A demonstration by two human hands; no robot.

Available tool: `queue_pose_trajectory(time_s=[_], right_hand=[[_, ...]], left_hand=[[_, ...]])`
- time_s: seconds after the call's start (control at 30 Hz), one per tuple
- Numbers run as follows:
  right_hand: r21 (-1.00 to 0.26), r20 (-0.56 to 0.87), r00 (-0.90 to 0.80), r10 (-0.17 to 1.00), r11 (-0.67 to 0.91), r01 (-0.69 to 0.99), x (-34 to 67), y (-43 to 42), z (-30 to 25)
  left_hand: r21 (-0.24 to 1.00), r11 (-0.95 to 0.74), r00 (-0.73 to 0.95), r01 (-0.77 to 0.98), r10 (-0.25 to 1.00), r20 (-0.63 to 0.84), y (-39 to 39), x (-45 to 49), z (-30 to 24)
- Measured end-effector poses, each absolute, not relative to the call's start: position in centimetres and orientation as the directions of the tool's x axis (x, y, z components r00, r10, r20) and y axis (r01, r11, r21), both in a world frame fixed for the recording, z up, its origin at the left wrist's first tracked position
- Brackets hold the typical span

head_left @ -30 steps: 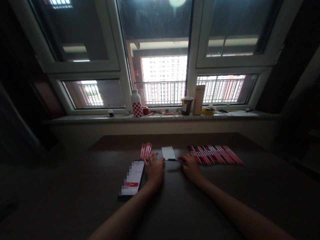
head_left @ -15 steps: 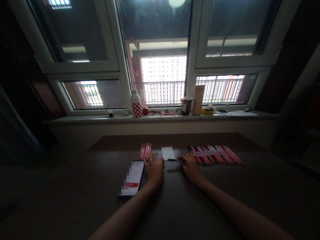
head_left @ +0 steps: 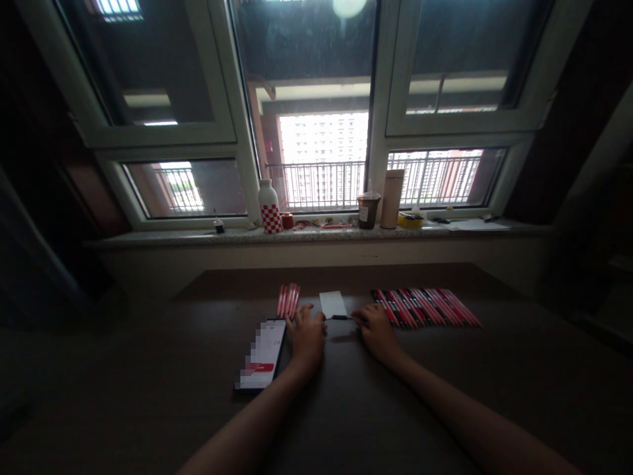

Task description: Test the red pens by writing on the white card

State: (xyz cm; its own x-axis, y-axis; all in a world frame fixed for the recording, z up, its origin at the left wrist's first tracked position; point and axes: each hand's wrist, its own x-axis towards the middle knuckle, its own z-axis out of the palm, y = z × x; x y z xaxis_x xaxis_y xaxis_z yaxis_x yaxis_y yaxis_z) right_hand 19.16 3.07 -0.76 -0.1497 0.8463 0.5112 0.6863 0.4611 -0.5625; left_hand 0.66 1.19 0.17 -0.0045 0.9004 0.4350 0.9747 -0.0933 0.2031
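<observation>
Between my two hands, just above the table, lies a thin pen-like stick with a black middle and paler ends. My left hand pinches its left end between thumb and forefinger, the other fingers stretched forward. My right hand is closed on the right end, its fingertips bunched together. Behind the stick lies a small white card. A short row of pink-red pencils is beyond my left fingers. Right of my right hand runs a longer row of red, black and pink pencils.
A phone with a lit screen lies beside my left hand on the dark table. On the windowsill stand a checkered bottle, a drink cup, a tall tan flask and a yellow item.
Hands, stick and pencils hold practically the same places. The whole view has shifted very slightly.
</observation>
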Motion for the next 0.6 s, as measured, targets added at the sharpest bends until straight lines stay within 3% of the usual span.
queue_pose_trajectory(time_s=[0.3, 0.6], right_hand=[[-0.579, 0.500, -0.122, 0.857, 0.436, 0.689, 19.28, 3.23, -0.87], [-0.554, 0.496, -0.115, 0.861, 0.416, 0.721, 19.33, 3.04, -0.83]], left_hand=[[0.309, -0.166, 0.003, 0.936, 0.885, 0.465, 0.81, 0.63, 0.66], [0.324, -0.244, 0.049, 0.914, 0.859, 0.509, 0.66, 0.69, 0.74]])
